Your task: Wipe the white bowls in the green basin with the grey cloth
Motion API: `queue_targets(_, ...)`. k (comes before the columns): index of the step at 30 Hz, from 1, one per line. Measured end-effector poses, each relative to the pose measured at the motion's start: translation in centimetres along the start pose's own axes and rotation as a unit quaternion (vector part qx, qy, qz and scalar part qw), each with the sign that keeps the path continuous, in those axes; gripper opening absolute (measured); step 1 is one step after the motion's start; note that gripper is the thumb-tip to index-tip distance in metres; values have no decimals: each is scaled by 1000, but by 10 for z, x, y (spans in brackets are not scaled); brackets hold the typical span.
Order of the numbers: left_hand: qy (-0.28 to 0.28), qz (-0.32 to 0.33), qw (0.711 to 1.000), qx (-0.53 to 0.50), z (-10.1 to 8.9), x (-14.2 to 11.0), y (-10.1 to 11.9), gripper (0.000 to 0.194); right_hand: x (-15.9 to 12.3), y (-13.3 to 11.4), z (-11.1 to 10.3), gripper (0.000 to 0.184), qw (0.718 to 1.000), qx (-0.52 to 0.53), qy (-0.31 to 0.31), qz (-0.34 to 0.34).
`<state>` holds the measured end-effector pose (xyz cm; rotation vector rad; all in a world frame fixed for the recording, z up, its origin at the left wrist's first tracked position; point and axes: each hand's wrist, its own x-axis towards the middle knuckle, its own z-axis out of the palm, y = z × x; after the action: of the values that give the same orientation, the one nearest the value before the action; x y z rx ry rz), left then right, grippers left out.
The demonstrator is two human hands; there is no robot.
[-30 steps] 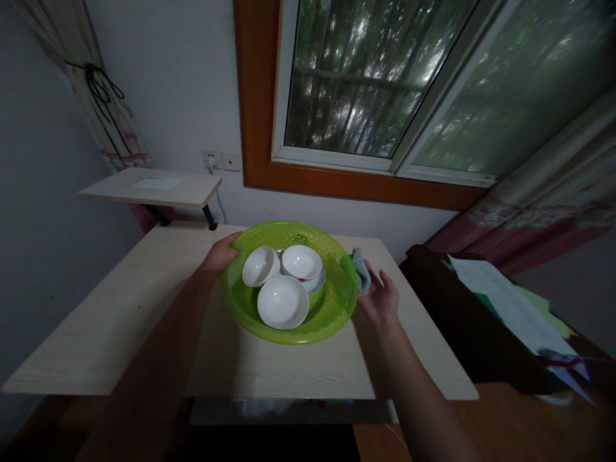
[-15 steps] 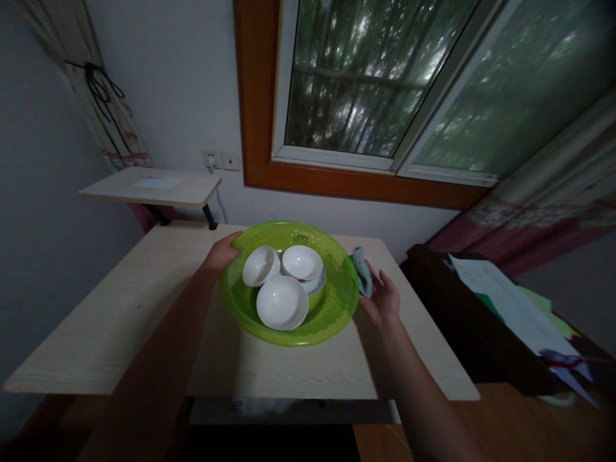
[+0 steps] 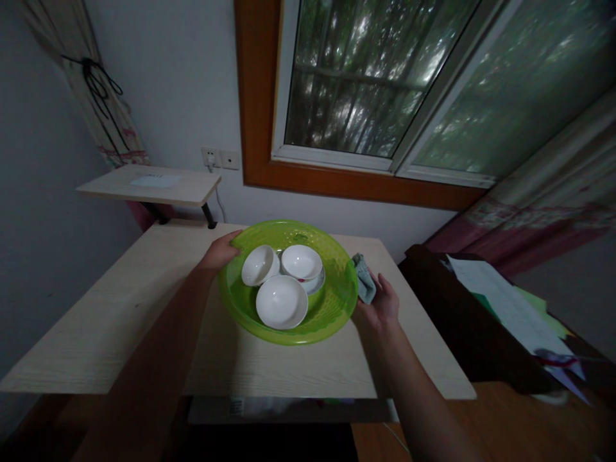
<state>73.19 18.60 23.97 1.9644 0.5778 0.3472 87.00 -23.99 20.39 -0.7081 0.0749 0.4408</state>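
Basin (image 3: 332, 314) holding white bowls (image 3: 282, 302); left hand (image 3: 220, 251) clasping its edge; right hand (image 3: 384, 307), fingers curled, holding cloth (image 3: 364, 281) against opposite edge.

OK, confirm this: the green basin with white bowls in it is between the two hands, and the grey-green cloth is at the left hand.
No: the head view shows the grey-green cloth at the right hand, not the left hand. The green basin with white bowls in it is indeed between them.

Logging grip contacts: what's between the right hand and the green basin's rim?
A grey-green cloth lies between the right hand and the green basin, as the head view shows.
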Motion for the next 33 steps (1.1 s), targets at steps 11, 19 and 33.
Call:
queue_targets(11, 1, 24, 1000, 14, -2, -3, 2, 76, 49, -2, 34, 35, 999, 7, -39, -18)
queue_targets(19, 22, 12, 999, 35, 2, -2, 1, 78, 38, 1, 30, 40, 999, -14, -20, -30)
queue_targets(33, 46, -23, 998, 19, 5, -3, -2, 78, 10, 1, -2, 26, 997, -66, 9, -30)
